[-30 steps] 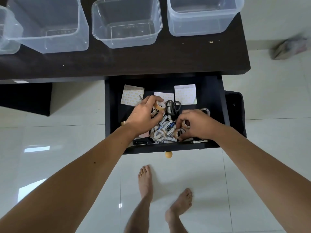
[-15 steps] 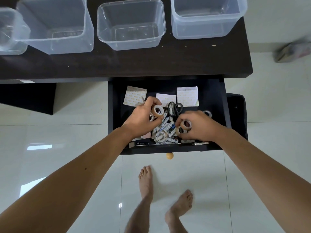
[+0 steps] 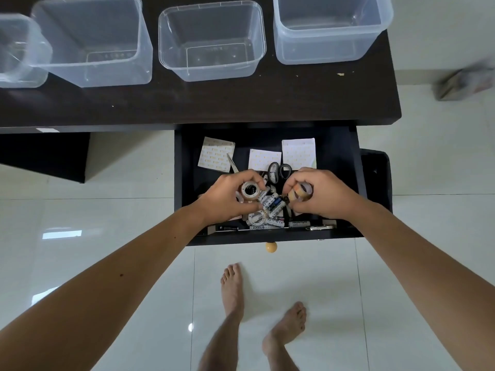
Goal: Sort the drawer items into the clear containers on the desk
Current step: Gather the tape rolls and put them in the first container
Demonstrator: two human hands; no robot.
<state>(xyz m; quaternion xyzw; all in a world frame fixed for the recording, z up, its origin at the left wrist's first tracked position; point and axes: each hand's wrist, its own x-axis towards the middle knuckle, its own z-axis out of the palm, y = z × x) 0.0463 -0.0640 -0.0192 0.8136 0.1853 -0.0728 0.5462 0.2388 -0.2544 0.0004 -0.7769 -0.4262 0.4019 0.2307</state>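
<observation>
Left hand (image 3: 227,199) grips clear tape roll (image 3: 250,190); right hand (image 3: 320,195) grips tan tape rolls (image 3: 300,192). Batteries (image 3: 273,207) betw. hands; below them, labels "Heybright" (image 3: 299,223), "TEKNOX".

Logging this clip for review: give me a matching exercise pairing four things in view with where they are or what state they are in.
Things:
1. scissors
2. round knob
3. middle container
4. clear tape roll

Places or states:
A. empty, on the desk
B. held in the left hand
C. lying in the drawer between the hands
D. on the drawer front

Pairs: 1-C, 2-D, 3-A, 4-B
</observation>
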